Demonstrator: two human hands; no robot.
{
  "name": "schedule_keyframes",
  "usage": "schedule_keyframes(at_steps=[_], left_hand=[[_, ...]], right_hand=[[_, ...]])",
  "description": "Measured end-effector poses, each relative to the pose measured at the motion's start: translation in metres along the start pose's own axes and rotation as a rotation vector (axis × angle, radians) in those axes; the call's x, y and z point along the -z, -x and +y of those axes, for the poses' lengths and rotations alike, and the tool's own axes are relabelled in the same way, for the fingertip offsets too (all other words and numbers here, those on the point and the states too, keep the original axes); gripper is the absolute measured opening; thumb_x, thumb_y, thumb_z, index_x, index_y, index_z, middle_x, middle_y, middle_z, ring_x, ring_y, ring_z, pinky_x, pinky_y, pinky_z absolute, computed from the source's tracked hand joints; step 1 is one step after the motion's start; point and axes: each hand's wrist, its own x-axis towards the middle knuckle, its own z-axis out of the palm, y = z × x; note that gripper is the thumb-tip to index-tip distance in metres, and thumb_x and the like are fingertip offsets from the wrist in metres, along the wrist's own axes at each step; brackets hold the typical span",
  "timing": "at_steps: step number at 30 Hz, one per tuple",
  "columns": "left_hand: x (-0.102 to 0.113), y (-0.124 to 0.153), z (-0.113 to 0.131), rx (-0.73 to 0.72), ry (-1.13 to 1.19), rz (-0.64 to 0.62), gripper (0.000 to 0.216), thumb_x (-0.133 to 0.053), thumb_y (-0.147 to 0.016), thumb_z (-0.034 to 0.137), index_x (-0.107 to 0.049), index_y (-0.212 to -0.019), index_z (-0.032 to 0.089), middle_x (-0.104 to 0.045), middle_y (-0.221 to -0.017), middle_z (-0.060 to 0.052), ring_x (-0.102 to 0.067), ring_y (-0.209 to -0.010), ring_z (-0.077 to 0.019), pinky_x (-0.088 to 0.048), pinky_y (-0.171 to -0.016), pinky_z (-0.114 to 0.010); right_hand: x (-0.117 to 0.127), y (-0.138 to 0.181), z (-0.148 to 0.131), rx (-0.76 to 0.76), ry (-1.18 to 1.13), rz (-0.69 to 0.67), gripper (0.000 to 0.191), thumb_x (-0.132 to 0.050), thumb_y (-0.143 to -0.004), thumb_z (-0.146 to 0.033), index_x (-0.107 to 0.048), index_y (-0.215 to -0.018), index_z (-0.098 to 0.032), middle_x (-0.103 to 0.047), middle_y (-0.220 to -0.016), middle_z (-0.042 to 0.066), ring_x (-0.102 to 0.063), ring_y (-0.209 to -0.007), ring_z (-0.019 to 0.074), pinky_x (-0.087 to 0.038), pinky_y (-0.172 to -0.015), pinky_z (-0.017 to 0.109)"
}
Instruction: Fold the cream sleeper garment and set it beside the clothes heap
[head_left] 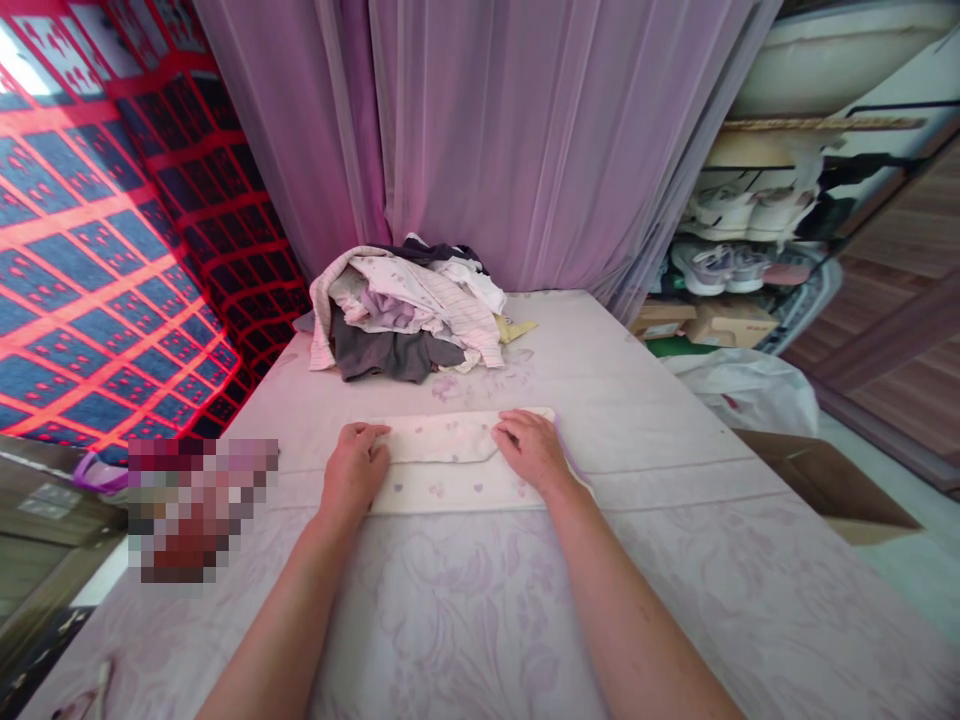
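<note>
A cream cloth with small purple hearts lies folded in a flat strip across the bed. One layer is turned over its far part, and a purple trim shows at the right edge; whether it is a garment I cannot tell. My left hand grips the left end, with its fingers bent and the thumb close to them. At the right end my right hand has its fingers curled on the turned-over layer, thumb near the fingertips. Both palms face down, hiding the parts of the cloth under them.
Behind the cloth sits a heap of clothes on the patterned bedsheet. Purple curtains hang beyond. To the right are a shoe rack with sneakers, a plastic bag and an open cardboard box. A blurred patch covers the left side.
</note>
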Motion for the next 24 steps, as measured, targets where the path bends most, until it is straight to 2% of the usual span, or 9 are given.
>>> schedule_keyframes(at_steps=[3,6,12,14,16,20,22,24], left_hand=[[-0.005,0.001,-0.002,-0.044,-0.013,0.035,0.032,-0.047,-0.08,0.023,-0.069,-0.103,0.022,-0.058,-0.112,-0.006,-0.062,-0.084,-0.0174,-0.051,-0.076,-0.03],[-0.008,0.0,-0.006,-0.077,-0.024,0.059,0.032,-0.046,-0.08,0.021,-0.069,-0.103,0.022,-0.058,-0.114,-0.007,-0.062,-0.091,-0.0186,-0.05,-0.081,-0.03],[0.0,0.0,0.0,-0.224,-0.196,0.095,0.034,-0.042,-0.086,0.024,-0.068,-0.107,0.019,-0.054,-0.132,-0.012,-0.055,-0.113,-0.0273,-0.042,-0.097,-0.044],[0.0,-0.002,0.011,-0.324,-0.169,0.028,0.039,-0.036,-0.091,0.029,-0.066,-0.112,0.017,-0.053,-0.135,-0.013,-0.053,-0.118,-0.0256,-0.039,-0.101,-0.042],[-0.004,-0.005,0.024,-0.392,-0.146,-0.107,0.044,-0.031,-0.094,0.033,-0.061,-0.121,0.016,-0.054,-0.136,-0.012,-0.049,-0.124,-0.0245,-0.036,-0.106,-0.043],[-0.022,-0.007,0.048,-0.366,-0.212,-0.34,0.049,-0.025,-0.096,0.043,-0.043,-0.139,0.028,-0.037,-0.149,-0.007,-0.03,-0.138,-0.0297,-0.023,-0.108,-0.06],[-0.03,-0.005,0.056,-0.36,-0.276,-0.384,0.05,-0.025,-0.095,0.05,-0.039,-0.141,0.035,-0.028,-0.154,-0.006,-0.022,-0.141,-0.0314,-0.017,-0.106,-0.065],[-0.036,-0.002,0.061,-0.366,-0.342,-0.37,0.051,-0.027,-0.094,0.053,-0.036,-0.141,0.037,-0.025,-0.155,-0.006,-0.019,-0.142,-0.0318,-0.014,-0.105,-0.067]], right_hand=[[0.002,-0.002,-0.001,-0.033,0.012,0.001,0.017,-0.053,-0.084,-0.027,-0.069,-0.077,-0.023,-0.07,-0.102,0.004,-0.059,-0.099,0.0195,-0.038,-0.092,0.034],[0.003,-0.002,-0.003,-0.07,0.052,-0.014,0.013,-0.054,-0.082,-0.027,-0.067,-0.082,-0.022,-0.07,-0.094,0.004,-0.059,-0.094,0.0201,-0.037,-0.087,0.035],[0.003,0.0,-0.007,-0.179,0.167,0.011,0.021,-0.055,-0.08,-0.027,-0.067,-0.097,-0.023,-0.067,-0.106,0.006,-0.055,-0.102,0.0243,-0.033,-0.09,0.04],[0.004,0.0,-0.007,-0.22,0.202,0.005,0.02,-0.056,-0.08,-0.028,-0.068,-0.095,-0.024,-0.067,-0.104,0.007,-0.054,-0.1,0.0252,-0.034,-0.088,0.04],[0.005,0.0,-0.007,-0.249,0.226,-0.004,0.019,-0.056,-0.08,-0.03,-0.069,-0.093,-0.024,-0.067,-0.102,0.007,-0.054,-0.099,0.0255,-0.034,-0.087,0.04],[0.012,-0.001,-0.014,-0.274,0.287,-0.038,0.02,-0.052,-0.083,-0.029,-0.07,-0.09,-0.022,-0.068,-0.099,0.008,-0.054,-0.098,0.0249,-0.033,-0.089,0.041],[0.015,-0.002,-0.023,-0.265,0.301,-0.068,0.024,-0.048,-0.086,-0.029,-0.069,-0.094,-0.021,-0.067,-0.103,0.009,-0.054,-0.1,0.0245,-0.03,-0.095,0.042],[0.016,-0.003,-0.032,-0.19,0.271,-0.115,0.032,-0.043,-0.09,-0.032,-0.065,-0.11,-0.021,-0.063,-0.119,0.009,-0.049,-0.113,0.024,-0.025,-0.102,0.043]])
